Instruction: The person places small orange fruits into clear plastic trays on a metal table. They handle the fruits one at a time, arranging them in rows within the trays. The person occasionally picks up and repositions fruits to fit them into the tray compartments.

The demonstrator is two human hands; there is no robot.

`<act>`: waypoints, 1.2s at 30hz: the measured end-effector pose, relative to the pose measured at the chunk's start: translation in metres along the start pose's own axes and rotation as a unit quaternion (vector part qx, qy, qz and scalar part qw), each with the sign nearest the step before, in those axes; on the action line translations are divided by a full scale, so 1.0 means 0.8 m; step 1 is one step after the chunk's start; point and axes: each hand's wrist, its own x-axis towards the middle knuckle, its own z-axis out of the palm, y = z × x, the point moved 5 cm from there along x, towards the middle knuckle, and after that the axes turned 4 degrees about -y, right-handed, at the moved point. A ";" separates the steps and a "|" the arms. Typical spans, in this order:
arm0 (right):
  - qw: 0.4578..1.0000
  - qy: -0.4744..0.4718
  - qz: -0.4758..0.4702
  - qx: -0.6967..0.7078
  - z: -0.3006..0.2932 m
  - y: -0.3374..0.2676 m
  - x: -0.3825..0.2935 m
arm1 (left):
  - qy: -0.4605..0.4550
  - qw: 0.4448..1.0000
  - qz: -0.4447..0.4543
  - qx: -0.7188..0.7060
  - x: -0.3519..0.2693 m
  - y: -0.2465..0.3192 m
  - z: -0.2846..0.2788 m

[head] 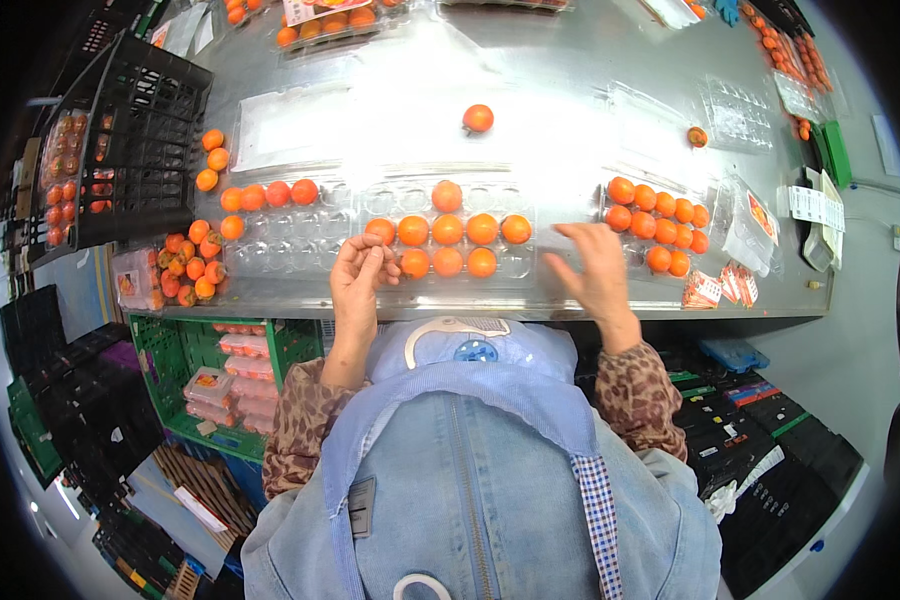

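Several orange persimmons sit in the cups of a clear plastic tray in front of me. My left hand is at this tray's left front corner, fingers bent, close to a persimmon; whether it touches that fruit I cannot tell. My right hand is just right of the tray, thumb and fingers apart, holding nothing. A second clear tray on the left has several fruits along its back row. On the right, a third tray holds rows of fruit. One persimmon lies alone farther back.
A black plastic crate stands on the metal table at the left, with loose persimmons near it. Printed labels and a clear package lie at the right. Below the table at left, a green crate holds packed fruit.
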 end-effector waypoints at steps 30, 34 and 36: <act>0.998 -0.006 0.032 -0.062 0.070 -0.096 0.002 | -0.140 0.988 -0.016 0.068 0.034 0.025 -0.035; 0.991 -0.006 0.127 0.039 0.067 -0.092 -0.007 | -0.201 0.974 -0.032 0.100 0.028 0.022 -0.009; 0.981 0.017 0.139 0.137 0.060 -0.101 -0.008 | -0.243 0.955 -0.101 0.139 0.022 0.016 0.003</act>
